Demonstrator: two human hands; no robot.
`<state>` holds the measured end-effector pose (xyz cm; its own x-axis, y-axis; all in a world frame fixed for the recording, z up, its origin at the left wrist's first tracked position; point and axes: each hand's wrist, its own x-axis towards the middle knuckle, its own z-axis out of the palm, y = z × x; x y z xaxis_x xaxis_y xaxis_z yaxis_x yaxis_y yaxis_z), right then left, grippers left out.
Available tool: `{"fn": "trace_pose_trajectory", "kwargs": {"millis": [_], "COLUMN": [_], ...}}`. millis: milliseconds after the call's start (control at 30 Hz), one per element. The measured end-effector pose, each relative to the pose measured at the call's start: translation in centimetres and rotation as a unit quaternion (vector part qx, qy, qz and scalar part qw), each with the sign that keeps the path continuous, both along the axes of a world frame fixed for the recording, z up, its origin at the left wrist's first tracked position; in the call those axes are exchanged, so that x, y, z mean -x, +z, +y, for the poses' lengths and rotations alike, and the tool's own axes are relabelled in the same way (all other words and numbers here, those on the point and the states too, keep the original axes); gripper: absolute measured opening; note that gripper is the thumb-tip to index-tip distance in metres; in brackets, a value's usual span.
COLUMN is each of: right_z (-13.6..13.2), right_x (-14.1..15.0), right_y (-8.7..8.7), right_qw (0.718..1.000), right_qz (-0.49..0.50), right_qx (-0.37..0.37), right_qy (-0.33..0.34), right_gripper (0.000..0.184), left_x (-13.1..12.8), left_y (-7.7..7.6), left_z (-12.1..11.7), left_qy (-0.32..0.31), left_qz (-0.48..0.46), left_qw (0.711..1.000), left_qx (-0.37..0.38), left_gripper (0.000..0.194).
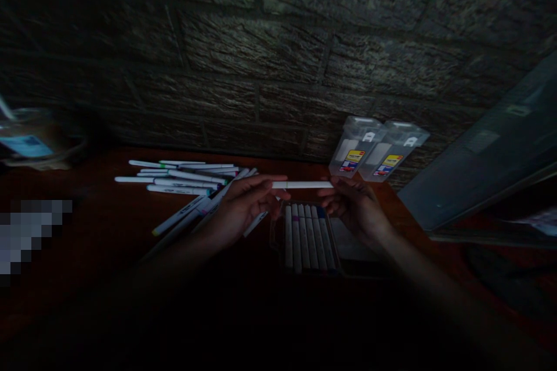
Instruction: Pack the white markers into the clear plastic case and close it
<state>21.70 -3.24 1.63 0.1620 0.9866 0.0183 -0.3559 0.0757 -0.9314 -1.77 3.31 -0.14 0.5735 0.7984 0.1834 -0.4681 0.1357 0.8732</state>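
Pinching 1 marker [302,185] by ends, middle free, near case [355,242] edge.

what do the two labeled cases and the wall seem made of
The labeled cases seem clear, smooth plastic: their sides are see-through. The wall looks like rough, matte stone or concrete, with ridged blocks and joints; unclear which.

Open tabletop [100,208] L of the loose markers [191,175], w/ room for a hand btwn pile & cup [32,145] at far L. Narrow bare strip at back btwn pile & the 2 clear cases [351,151]; wall [287,52] blocks anything behind. Held marker [302,185] bars the gap btwn L hand [248,200] & R hand [357,206], near the cased markers [308,237]. Grey panel [483,145] limits far R. Near side's v. dark, so clearance there's uncertain.
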Motion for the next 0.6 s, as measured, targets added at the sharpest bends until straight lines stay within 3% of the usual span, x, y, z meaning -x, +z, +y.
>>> {"fn": "trace_pose_trajectory", "kwargs": {"millis": [300,600], "right_z": [0.11,-0.22], "right_x": [0.07,0.35], "right_y": [0.03,-0.24], "right_qw": [1.000,0.994], "right_qz": [-0.005,-0.097], "right_qx": [0.005,-0.035], "right_qy": [-0.016,0.024], "right_gripper": [0.025,0.014], "left_x": [-0.23,-0.31], "left_y": [-0.09,0.42], "left_z": [-0.17,-0.43], "left_qy": [0.030,0.077], "left_qz": [0.070,0.172], "left_qw": [0.996,0.978], "left_qx": [-0.044,-0.089], "left_gripper": [0.035,0.014]}}
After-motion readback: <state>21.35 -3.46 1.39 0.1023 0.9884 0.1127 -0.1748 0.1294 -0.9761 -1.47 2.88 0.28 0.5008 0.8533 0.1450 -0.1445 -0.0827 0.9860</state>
